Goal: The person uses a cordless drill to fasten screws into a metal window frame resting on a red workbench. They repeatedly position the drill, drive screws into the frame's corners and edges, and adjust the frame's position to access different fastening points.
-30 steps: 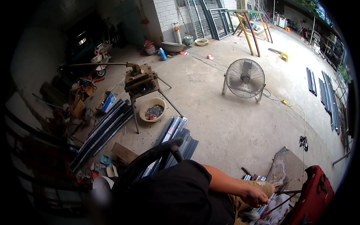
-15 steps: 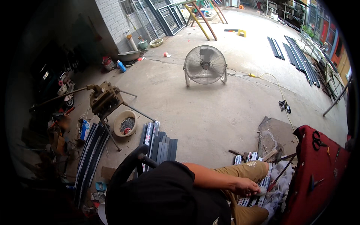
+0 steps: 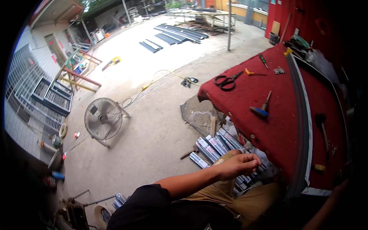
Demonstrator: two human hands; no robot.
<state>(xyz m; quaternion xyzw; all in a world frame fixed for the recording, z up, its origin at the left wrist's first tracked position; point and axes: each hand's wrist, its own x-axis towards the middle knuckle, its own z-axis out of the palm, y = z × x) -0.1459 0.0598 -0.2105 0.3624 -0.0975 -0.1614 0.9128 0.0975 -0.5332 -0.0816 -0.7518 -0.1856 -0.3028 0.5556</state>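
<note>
By the red-covered table point(image 3: 230, 100), I see a dark metal frame point(image 3: 301, 115) lying flat on the cloth, its near corner close to the right hand point(image 3: 340, 186), too shadowed for me to tell its grip. The left hand point(image 3: 240, 165), near the table's edge, is narrowly curled; whether it pinches anything, I can't tell. This looks like a pause between handling steps; any reach across would call for care around the blue-handled screwdriver point(image 3: 261, 111) and black scissors point(image 3: 226, 82). Beyond, a floor fan point(image 3: 102, 119) stands.
</note>
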